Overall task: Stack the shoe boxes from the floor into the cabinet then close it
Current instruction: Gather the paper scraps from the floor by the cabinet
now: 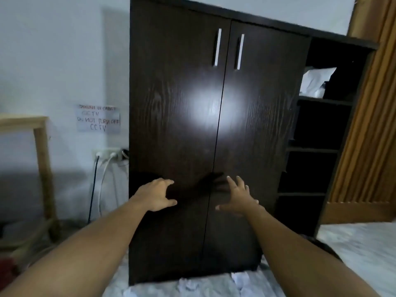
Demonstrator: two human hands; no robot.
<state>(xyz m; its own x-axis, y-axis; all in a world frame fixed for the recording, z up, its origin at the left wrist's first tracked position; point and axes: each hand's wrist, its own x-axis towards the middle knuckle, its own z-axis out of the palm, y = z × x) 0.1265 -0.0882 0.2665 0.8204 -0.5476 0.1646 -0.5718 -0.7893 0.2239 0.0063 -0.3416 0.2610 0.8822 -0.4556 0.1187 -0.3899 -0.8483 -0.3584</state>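
Note:
A dark brown cabinet [182, 129] stands before me with both doors shut; two silver handles [216, 47] run down beside the centre seam near the top. My left hand [157, 195] is in front of the lower left door with fingers spread and slightly bent, holding nothing. My right hand [237, 197] is in front of the lower right door, fingers straight and spread, also empty. Whether the hands touch the doors I cannot tell. No shoe box is in view.
Open dark shelves [317, 146] adjoin the cabinet's right side, with white paper [315, 81] on an upper shelf. A wall socket with cables [107, 156] and a paper sign [98, 121] are on the left. A wooden frame [41, 159] stands far left. Crumpled white paper [190, 285] lies on the floor.

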